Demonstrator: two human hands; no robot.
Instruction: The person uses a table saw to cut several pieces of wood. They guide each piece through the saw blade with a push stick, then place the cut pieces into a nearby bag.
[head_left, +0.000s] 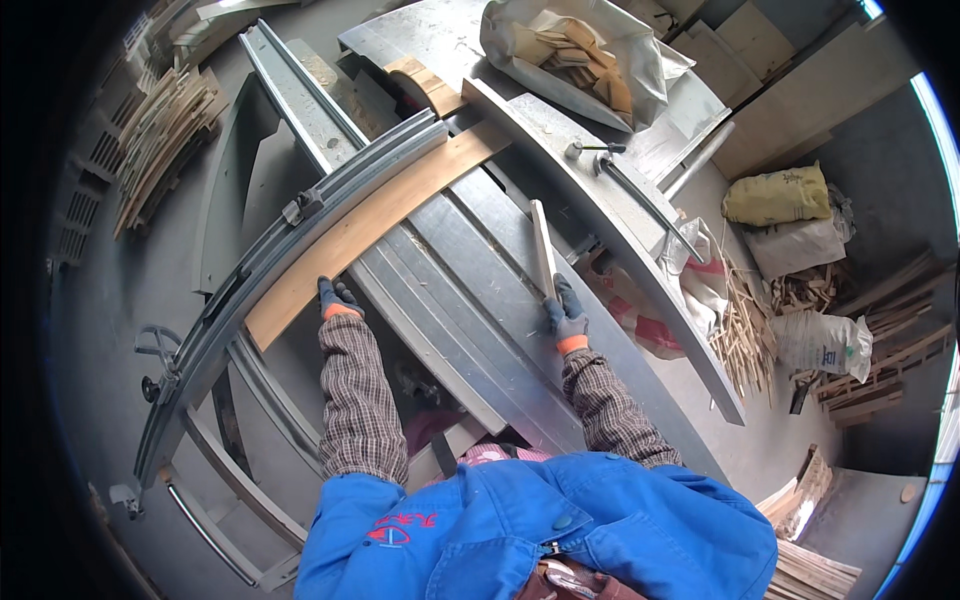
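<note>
A long light-brown wooden board [365, 232] lies across the sliding table saw, along the aluminium crosscut fence [270, 240]. My left hand [338, 298], in a grey glove with an orange cuff, grips the board's near edge toward its left end. In my right hand [567, 311], gloved the same way, is a narrow pale wooden stick [542, 245] pointing away from me over the metal saw table [470, 290]. The board's far right end reaches the long rip fence [600, 210], near a curved wooden guard [425, 85]. The blade cannot be made out.
An open white sack [640, 75] of wood offcuts stands beyond the rip fence. Thin wood strips are stacked on a pallet [165, 150] at left. Filled sacks [780, 195] and scrap strips [740, 320] lie on the floor at right. The fence's long arm juts out at lower left.
</note>
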